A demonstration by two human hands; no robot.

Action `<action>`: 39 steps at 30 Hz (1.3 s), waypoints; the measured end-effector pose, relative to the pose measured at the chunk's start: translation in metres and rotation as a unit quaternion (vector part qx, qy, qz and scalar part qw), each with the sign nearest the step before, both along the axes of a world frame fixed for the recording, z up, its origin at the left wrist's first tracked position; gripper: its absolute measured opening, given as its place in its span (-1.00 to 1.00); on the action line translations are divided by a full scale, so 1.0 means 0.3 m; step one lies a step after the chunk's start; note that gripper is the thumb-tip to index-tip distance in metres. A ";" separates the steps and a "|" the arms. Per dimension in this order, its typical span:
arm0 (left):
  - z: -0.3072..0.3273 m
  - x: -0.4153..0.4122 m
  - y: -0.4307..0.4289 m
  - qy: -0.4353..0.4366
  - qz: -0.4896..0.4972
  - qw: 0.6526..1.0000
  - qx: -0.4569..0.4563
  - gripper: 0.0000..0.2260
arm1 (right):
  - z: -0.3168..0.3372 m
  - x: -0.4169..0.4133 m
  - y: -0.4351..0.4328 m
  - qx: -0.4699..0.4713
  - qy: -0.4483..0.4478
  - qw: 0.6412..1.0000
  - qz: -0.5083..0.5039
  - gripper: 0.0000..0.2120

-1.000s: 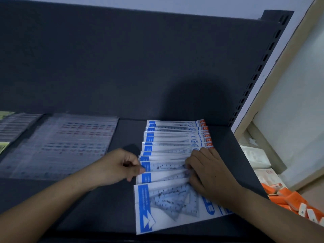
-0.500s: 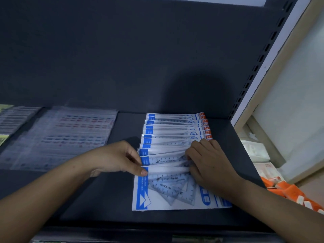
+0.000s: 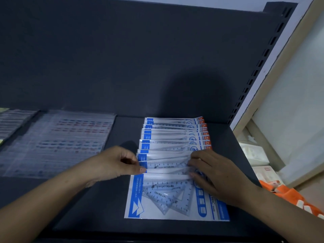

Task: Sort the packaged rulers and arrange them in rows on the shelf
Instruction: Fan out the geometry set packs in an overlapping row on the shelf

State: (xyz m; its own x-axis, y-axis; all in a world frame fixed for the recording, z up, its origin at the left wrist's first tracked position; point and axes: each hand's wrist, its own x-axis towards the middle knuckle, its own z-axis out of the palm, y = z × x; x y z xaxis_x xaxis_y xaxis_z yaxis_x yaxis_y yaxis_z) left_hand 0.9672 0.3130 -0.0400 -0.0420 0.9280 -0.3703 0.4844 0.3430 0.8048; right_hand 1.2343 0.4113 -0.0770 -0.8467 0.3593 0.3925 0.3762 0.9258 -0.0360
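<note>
Head view: a dark shelf (image 3: 87, 207) with a dark back panel (image 3: 122, 58) holds the row of packaged rulers (image 3: 171, 135), which lies right of the shelf's middle and runs from the back panel toward the front edge. The packets overlap like shingles, each with a blue strip at its left end and an orange tab at its right end. The front packet (image 3: 157, 200) lies flat and almost wholly uncovered, with clear set squares showing through its film.

The left hand (image 3: 112, 163) reaches in from the lower left. Its thumb and forefinger pinch the blue left edge of the pinched packet (image 3: 166, 171), a thin white strip that lies just behind the front packet and over its back edge. The other fingers of that hand are curled into the palm.

The right hand (image 3: 215, 174) comes in from the lower right and lies palm down over the right ends of the nearer packets. Its fingers are bent, with the tips touching the film near the pinched packet's right end. I cannot tell whether it grasps anything or only presses down.

On the shelf's left part lie clear packets (image 3: 57, 142) with small red and blue marks, well apart from the row. A slotted upright (image 3: 259, 67) bounds the shelf on the right. Beyond it sit white boxes (image 3: 254, 151) and orange boxes (image 3: 289, 195).
</note>
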 end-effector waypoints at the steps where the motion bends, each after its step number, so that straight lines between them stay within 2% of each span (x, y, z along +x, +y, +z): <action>1: -0.004 -0.001 0.000 0.005 0.008 1.000 0.008 -0.91 | 0.000 0.004 -0.002 0.007 0.001 1.000 0.005 -0.55; 6: -0.017 0.000 0.006 0.027 0.043 0.998 0.045 -0.96 | -0.006 0.001 0.000 0.037 -0.005 0.999 0.017 -0.60; 12: -0.013 -0.009 -0.001 0.048 0.015 0.997 0.057 -0.93 | -0.002 -0.009 0.009 0.060 0.001 0.998 0.031 -0.70; 15: -0.026 -0.012 -0.005 0.064 -0.003 0.996 0.055 -0.90 | 0.005 -0.005 -0.006 0.037 -0.006 0.999 0.039 -0.64; 20: -0.055 -0.015 0.002 0.103 0.002 0.992 0.066 -0.88 | -0.023 -0.003 -0.030 0.011 -0.135 0.989 0.055 -0.39; 24: -0.071 -0.019 0.004 0.123 0.013 0.986 0.111 -0.93 | -0.024 -0.009 -0.038 0.009 -0.158 0.987 0.035 -0.34; 28: -0.089 -0.026 0.009 0.098 0.025 0.983 0.155 -0.93 | -0.015 -0.009 -0.048 0.021 -0.171 0.985 0.019 -0.33; 30: -0.093 -0.033 0.005 0.119 0.021 0.970 0.211 -0.75 | -0.003 -0.008 -0.050 0.013 -0.174 0.984 0.022 -0.33; 33: -0.076 -0.034 -0.018 0.211 -0.082 0.935 0.273 -0.45 | 0.015 -0.007 -0.054 -0.022 -0.165 0.986 0.024 -0.33; 36: -0.072 -0.042 -0.036 0.294 -0.190 0.899 0.262 -0.30 | 0.016 -0.001 -0.060 -0.041 -0.166 0.985 0.005 -0.31; 39: -0.092 -0.060 -0.050 0.355 -0.250 0.870 0.233 -0.26 | 0.003 0.000 -0.059 -0.068 -0.177 0.982 0.000 -0.31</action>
State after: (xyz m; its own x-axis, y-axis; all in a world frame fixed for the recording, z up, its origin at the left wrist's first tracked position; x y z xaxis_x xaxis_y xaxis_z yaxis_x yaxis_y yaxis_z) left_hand 0.9491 0.2980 -0.0677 0.3457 0.9383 0.0061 0.9112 -0.3373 0.2364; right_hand 1.2343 0.3937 -0.0761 -0.9214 0.3879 0.0224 0.3873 0.9216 -0.0261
